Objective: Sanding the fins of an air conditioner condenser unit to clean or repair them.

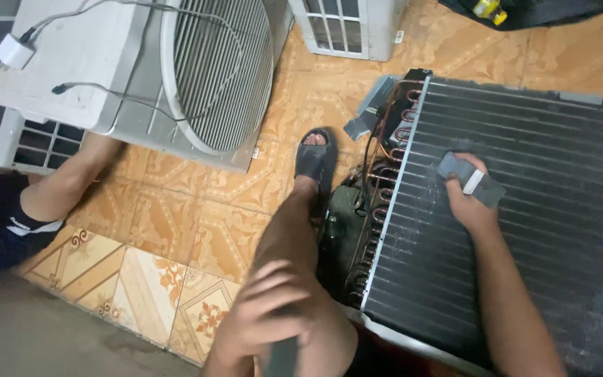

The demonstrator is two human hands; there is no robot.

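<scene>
Head view: a person sits on a patterned tile floor, looking down at both hands and a bent knee.
Right hand: right hand rests on the condenser coil, fingers wrapped around a small grey block with a white band, pressed flat against the fins.
Left hand: left hand lies by the knee at the bottom of the view, fingers curled around a dark flat handle; the rest of that tool is cut off by the frame edge.
Condenser coil: dark finned panel filling the right side, tilted toward the person, with copper U-bends along its left edge.
Foot: a foot in a black sandal is planted just left of the copper bends.
Behind: white outdoor unit casing with a round fan grille lies at upper left, a cable and white plug adapter on top.
Far left: another person's bare leg beside that casing.
</scene>
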